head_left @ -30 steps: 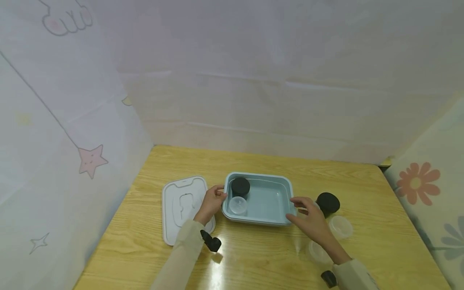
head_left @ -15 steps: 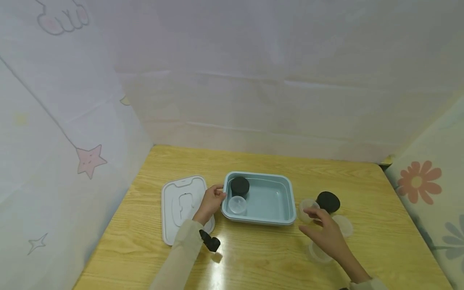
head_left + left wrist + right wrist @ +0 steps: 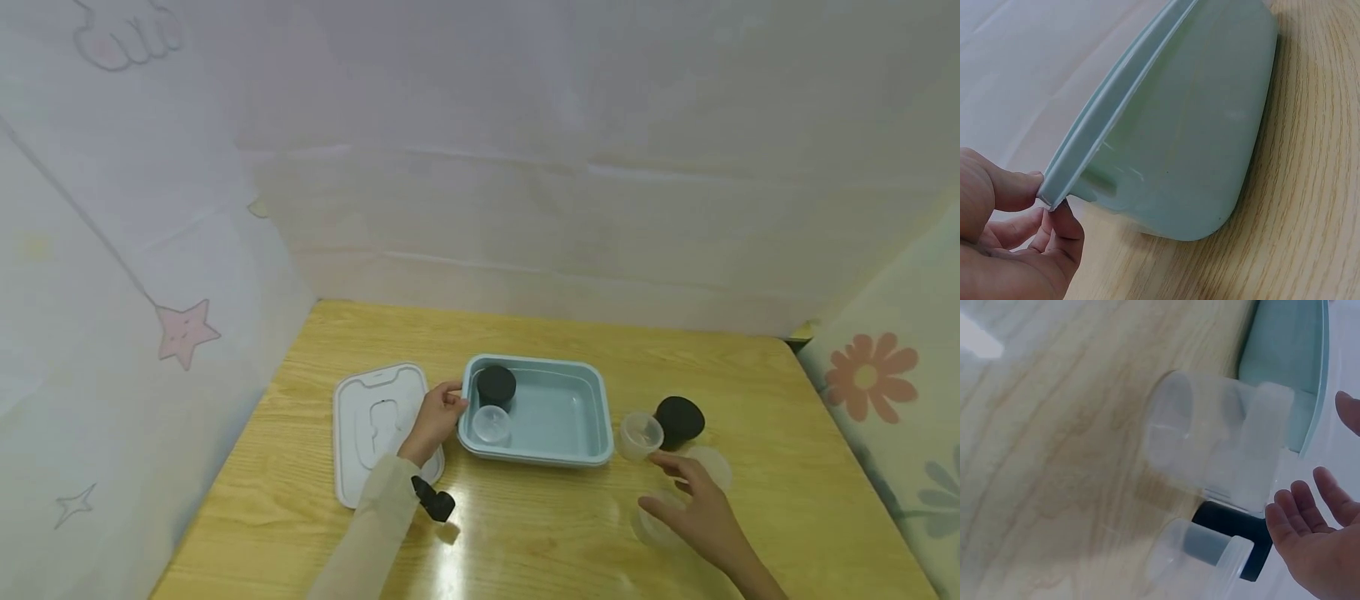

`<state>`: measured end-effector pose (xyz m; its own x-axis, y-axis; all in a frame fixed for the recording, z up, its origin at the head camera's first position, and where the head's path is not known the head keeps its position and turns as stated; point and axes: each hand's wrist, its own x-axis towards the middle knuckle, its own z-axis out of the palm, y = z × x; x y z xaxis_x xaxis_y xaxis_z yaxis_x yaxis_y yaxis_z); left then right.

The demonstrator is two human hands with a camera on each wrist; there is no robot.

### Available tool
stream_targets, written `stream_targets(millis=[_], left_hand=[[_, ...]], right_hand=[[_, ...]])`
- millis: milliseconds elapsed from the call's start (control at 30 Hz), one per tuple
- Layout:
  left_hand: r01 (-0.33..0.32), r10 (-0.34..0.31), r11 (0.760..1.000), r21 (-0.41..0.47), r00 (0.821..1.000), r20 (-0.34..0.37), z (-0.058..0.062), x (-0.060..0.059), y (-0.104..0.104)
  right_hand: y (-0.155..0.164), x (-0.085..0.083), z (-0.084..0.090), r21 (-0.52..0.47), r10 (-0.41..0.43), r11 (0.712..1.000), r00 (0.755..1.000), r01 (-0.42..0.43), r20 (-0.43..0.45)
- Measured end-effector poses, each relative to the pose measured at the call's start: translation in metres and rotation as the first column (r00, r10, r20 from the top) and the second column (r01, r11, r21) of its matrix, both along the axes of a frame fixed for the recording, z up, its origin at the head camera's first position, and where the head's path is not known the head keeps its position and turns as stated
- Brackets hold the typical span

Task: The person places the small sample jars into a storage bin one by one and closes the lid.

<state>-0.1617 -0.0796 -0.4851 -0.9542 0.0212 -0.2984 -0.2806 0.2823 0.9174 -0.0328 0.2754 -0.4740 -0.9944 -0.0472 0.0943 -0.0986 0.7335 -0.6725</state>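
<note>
cups crowd my spread right hand; i could topple one. left hand pinches the tray rim.

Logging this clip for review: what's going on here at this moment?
A person's left hand pinches the rim of a light blue tub on a wooden table. A black cup and a clear cup sit inside. The right hand, open, hovers near more clear cups beside the tub. A white lid lies left.
</note>
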Motion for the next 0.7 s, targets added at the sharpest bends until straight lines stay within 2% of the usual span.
stream_targets(millis=[267, 467, 633, 700], left_hand=[[-0.001, 0.001, 1.0, 0.012, 1.0, -0.003, -0.003, -0.001, 0.0], [0.002, -0.002, 1.0, 0.016, 1.0, -0.014, -0.003, -0.001, 0.001], [0.006, -0.006, 1.0, 0.003, 1.0, -0.015, -0.003, -0.002, 0.002], [0.007, -0.007, 1.0, 0.003, 1.0, 0.002, -0.003, -0.001, 0.001]], right_hand=[[0.008, 0.009, -0.011, 0.004, -0.03, 1.0, 0.998, 0.03, 0.052], [0.01, 0.015, -0.023, -0.007, -0.043, 0.999, 0.989, 0.045, 0.141], [0.011, 0.019, -0.034, 0.018, -0.064, 0.998, 0.99, 0.062, 0.127], [0.012, 0.021, -0.038, 0.007, -0.075, 0.997, 0.986, 0.074, 0.148]])
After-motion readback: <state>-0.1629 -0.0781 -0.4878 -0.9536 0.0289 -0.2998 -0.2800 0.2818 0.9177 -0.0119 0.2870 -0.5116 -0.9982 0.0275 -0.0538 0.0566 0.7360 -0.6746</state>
